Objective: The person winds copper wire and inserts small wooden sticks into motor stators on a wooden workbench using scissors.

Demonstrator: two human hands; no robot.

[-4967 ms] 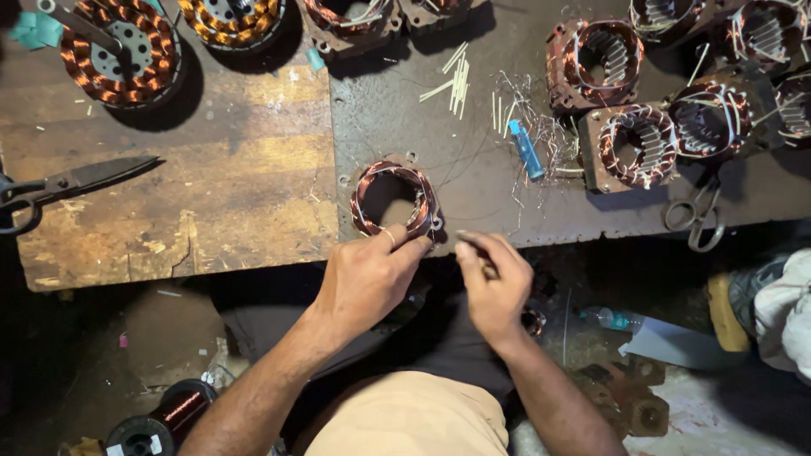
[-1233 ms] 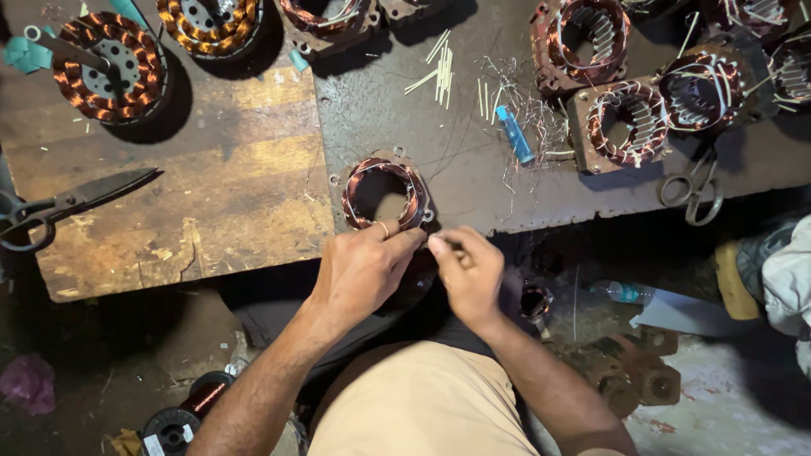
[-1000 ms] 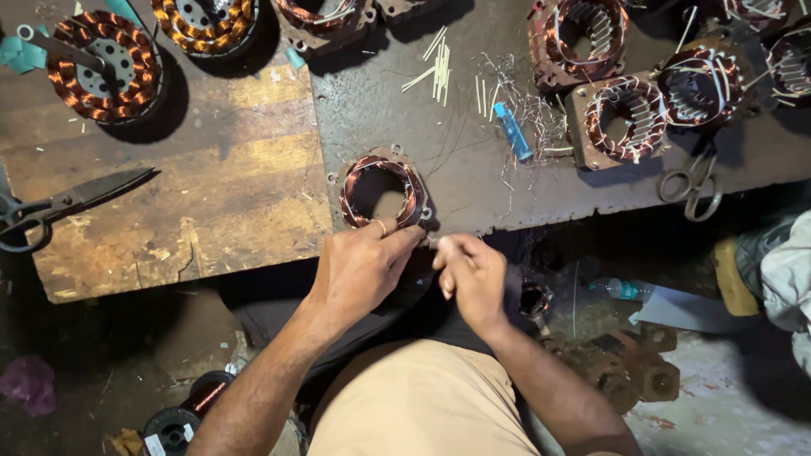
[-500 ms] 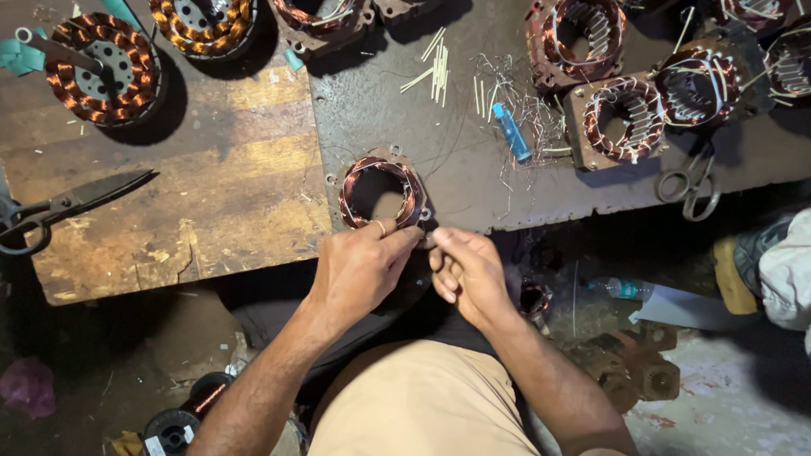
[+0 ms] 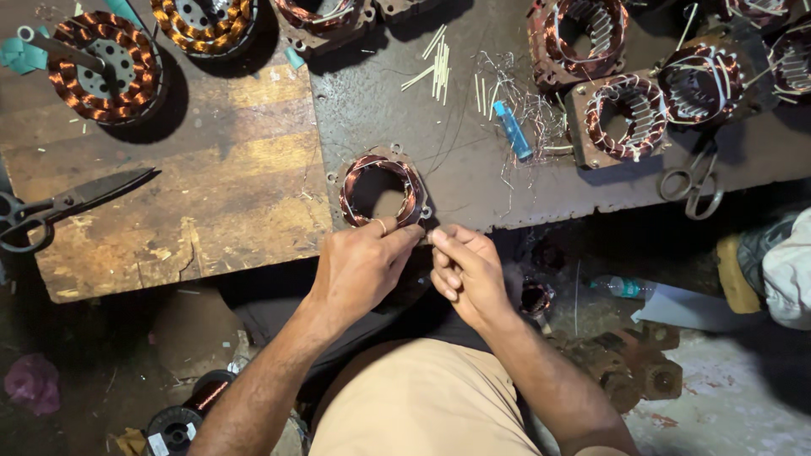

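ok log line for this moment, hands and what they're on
left hand: on stator winding near edge | right hand: pinched beside it | bench: shears left

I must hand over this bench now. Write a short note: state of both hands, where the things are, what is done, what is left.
Left hand: fingertips on the near rim of the copper-wound stator, steadying it at the bench edge.
Right hand: fingers pinched together beside the stator's near right corner, seemingly on a fine wire; too thin to confirm.
Nearby: large shears at left, blue tool and white sticks behind, small scissors at right.
Done: coils sit in the stator.
Left: the wire end at that corner looks unfinished.
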